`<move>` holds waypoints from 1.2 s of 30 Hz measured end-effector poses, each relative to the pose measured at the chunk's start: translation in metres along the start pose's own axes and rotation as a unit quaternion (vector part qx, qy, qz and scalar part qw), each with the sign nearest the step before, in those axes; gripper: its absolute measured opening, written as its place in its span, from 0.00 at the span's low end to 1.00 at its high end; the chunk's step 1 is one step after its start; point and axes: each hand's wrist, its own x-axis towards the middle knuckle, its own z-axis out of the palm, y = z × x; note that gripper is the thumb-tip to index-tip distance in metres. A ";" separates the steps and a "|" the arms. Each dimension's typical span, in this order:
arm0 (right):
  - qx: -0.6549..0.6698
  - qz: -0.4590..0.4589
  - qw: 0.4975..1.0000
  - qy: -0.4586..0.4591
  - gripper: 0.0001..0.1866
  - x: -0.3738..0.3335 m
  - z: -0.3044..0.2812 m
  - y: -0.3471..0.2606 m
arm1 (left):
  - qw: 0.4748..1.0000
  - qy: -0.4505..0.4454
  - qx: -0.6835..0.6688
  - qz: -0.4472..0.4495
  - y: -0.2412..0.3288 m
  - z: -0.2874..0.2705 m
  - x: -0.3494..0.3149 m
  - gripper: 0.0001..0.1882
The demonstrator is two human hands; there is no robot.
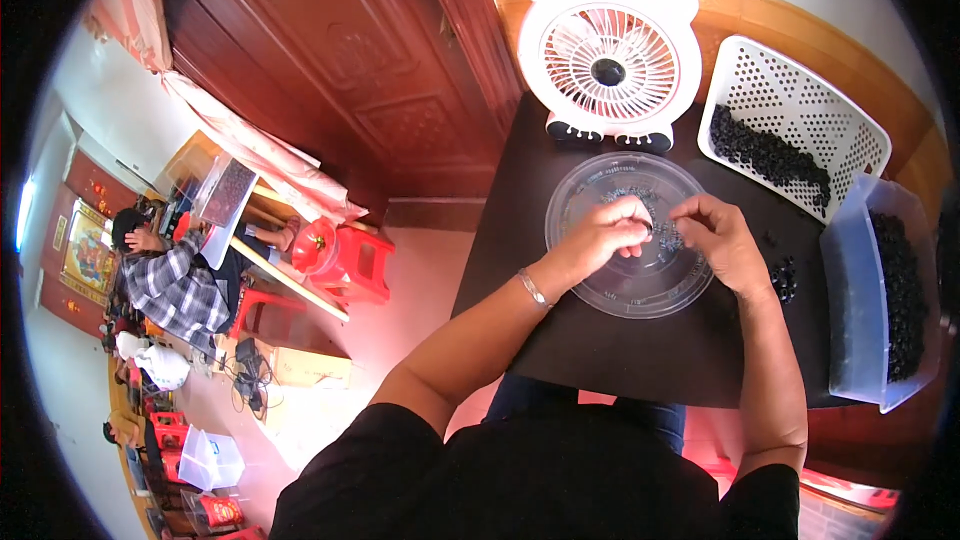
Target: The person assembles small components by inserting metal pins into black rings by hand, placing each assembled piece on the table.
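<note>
My left hand (606, 237) is closed in a pinch over a round clear plastic tray (640, 307). A small black part shows at its fingertips, too small to name more exactly. Close by on the right, my right hand (720, 243) hangs over the tray's right side with thumb and fingers drawn together. Whatever it may hold is too small to make out. Tiny shiny pieces (640, 198) lie scattered in the tray between and behind the hands. On the dark table to the right of my right hand sits a little pile of small black parts (783, 280).
A white animal-shaped fan (612, 50) stands behind the tray. Black parts partly fill a white perforated basket (850, 130) at the back right and a translucent bin (858, 310) at the right edge. Left are red stools (365, 265) and a person in a plaid shirt (180, 285).
</note>
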 end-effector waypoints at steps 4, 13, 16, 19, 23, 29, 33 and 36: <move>0.146 0.058 0.987 -0.030 0.06 0.001 0.001 0.001 | 0.966 -0.033 0.218 0.135 0.000 0.010 -0.003 0.05; 0.137 0.084 0.986 -0.047 0.04 -0.001 0.011 -0.001 | 0.929 -0.070 0.309 0.192 0.012 0.026 -0.011 0.06; 0.108 0.088 0.989 -0.043 0.06 -0.002 0.014 -0.004 | 0.920 -0.045 0.308 0.237 0.004 0.024 -0.008 0.05; 0.079 0.120 0.987 -0.073 0.11 -0.003 0.009 -0.009 | 0.919 -0.032 0.308 0.244 0.011 0.026 -0.009 0.05; 0.071 0.107 0.986 -0.108 0.18 -0.005 0.011 -0.006 | 0.914 -0.034 0.313 0.255 0.012 0.024 -0.010 0.05; 0.130 0.144 0.976 -0.095 0.17 -0.002 0.011 -0.004 | 0.905 -0.030 0.342 0.253 0.017 0.026 -0.011 0.05; 0.127 0.161 0.975 -0.086 0.15 -0.003 0.012 -0.001 | 0.882 -0.021 0.383 0.272 0.020 0.030 -0.012 0.08; 0.182 0.148 0.968 -0.085 0.14 -0.003 0.012 0.003 | 0.874 -0.022 0.400 0.275 0.021 0.032 -0.011 0.09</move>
